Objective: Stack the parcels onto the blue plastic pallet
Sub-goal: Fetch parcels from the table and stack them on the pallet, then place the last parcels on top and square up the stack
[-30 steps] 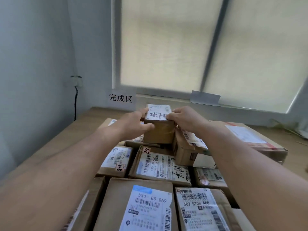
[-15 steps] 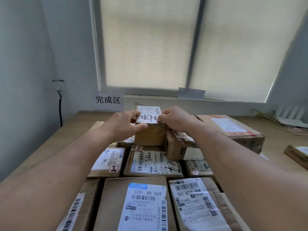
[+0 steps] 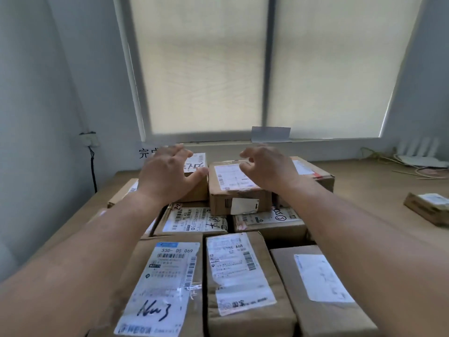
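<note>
A small cardboard parcel (image 3: 197, 175) with a handwritten white label stands on top of the stack at the far side. My left hand (image 3: 167, 173) hovers in front of it, fingers spread and loose, holding nothing. My right hand (image 3: 266, 167) floats above a neighbouring parcel (image 3: 237, 190) with a white label, fingers relaxed and empty. Several labelled cardboard parcels (image 3: 167, 283) fill the stack below my forearms. The blue pallet is hidden under the parcels.
A large flat box (image 3: 318, 175) lies behind my right hand. One loose parcel (image 3: 428, 207) sits on the floor at the right. A wall with a socket and cable (image 3: 91, 152) stands left; a blinded window is ahead. Cables and a white device (image 3: 418, 160) lie far right.
Both hands have let go of the small handwritten-label parcel and drawn apart, fingers now spread. The parcel stays on the stack. The view has shifted right.
</note>
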A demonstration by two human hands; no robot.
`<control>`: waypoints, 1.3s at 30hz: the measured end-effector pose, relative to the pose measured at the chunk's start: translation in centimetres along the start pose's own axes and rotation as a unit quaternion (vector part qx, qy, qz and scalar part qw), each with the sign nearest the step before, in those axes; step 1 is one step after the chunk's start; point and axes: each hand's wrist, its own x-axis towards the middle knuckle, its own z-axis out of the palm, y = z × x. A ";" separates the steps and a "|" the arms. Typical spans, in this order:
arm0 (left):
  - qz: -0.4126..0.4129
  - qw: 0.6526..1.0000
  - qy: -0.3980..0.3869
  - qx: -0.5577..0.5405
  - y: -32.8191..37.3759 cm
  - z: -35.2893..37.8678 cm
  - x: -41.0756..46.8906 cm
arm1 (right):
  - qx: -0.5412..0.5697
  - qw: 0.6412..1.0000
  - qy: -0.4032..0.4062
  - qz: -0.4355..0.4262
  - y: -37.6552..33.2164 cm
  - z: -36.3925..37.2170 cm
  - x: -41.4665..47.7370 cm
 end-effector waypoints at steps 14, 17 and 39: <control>0.131 0.991 0.012 0.011 22.0 -0.7 -0.6 | -0.092 0.993 0.069 0.041 15.0 -9.8 -11.5; 0.143 0.990 0.002 -0.005 27.3 0.2 -1.5 | -0.109 0.989 0.075 0.064 18.8 -11.8 -14.6; 0.272 0.955 -0.082 -0.087 58.3 10.1 -8.8 | -0.215 0.943 0.090 0.239 40.9 -19.9 -35.2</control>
